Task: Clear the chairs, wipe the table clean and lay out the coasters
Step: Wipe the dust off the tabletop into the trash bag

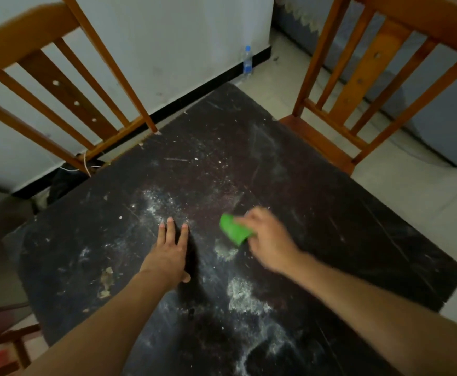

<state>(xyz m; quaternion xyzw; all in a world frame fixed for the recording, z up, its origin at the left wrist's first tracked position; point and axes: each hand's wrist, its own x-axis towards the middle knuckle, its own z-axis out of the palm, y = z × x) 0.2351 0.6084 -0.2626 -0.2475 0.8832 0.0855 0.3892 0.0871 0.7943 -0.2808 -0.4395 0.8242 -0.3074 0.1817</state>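
- Left hand (167, 256) lies flat on the dusty black surface (330, 240), fingers (170, 229) straight and spread.
- Right hand (268, 237), blurred, has its fingers curled round a green cloth (232, 229).

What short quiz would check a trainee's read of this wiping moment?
1. True or false: the left hand holds the green folded cloth.
2. Where does the clear plastic bottle stand? A) floor by the wall B) chair seat C) shelf
3. Is the dark scratched tabletop wiped clean yet?
Key: 1 false, the right hand grips it; 2 A; 3 no, white dusty smears cover it.
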